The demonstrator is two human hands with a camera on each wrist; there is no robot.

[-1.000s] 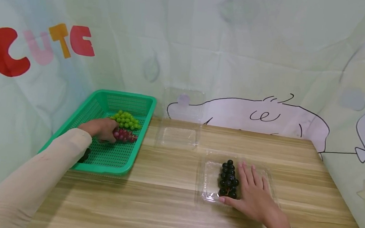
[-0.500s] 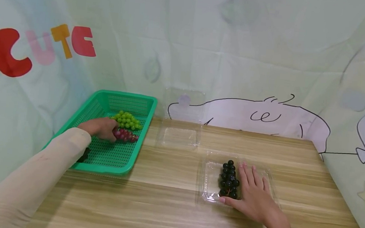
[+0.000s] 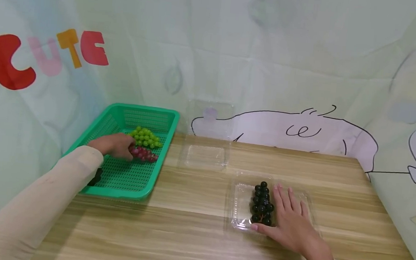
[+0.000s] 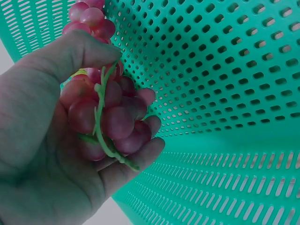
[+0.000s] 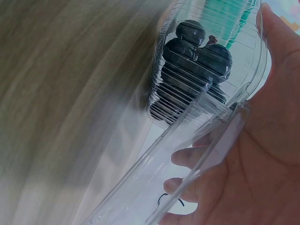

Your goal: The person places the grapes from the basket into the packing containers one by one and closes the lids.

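Observation:
In the head view my left hand (image 3: 118,146) reaches into the green basket (image 3: 138,194) at the left. The left wrist view shows its thumb and fingers curled round a bunch of red grapes (image 4: 119,123) with a green stem. A bunch of green grapes (image 3: 146,137) lies just beyond. On the table to the right, my right hand (image 3: 292,224) rests, fingers spread and straight, on the open lid side of a clear plastic clamshell box (image 3: 241,203). Its thumb touches the box's front rim. Inside the box lies a bunch of black grapes (image 3: 262,205).
Another clear clamshell box (image 3: 205,158) stands open at the back of the wooden table (image 3: 169,238), its lid upright against the printed backdrop (image 3: 274,49). A dark bunch (image 3: 95,177) lies in the basket's near left corner, partly behind the left sleeve.

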